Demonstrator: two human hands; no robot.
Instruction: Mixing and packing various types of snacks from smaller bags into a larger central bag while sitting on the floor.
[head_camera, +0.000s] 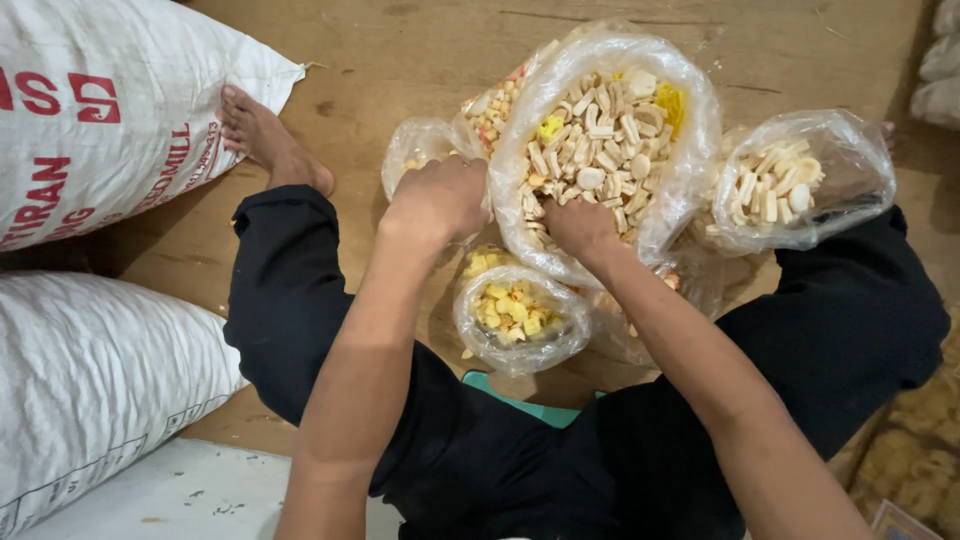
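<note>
Frame centre: left hand (437, 200) fist-gripped on big bag (600, 140) rim; right hand (580, 228) curled inside among crackers; small bags (520, 315) already filled, big bag well stocked

A large clear plastic bag (600, 150) sits open on the wooden floor (400, 60), between the person's legs. Its mouth gapes wide and its rim is rolled outward. It is filled nearly to the top with pale, cream-coloured snack pieces (590, 150), short sticks and small rounds, with a few yellow ones at the far side. Its near rim is crumpled and pulled toward the person, touching the smaller bags beside it.
</note>
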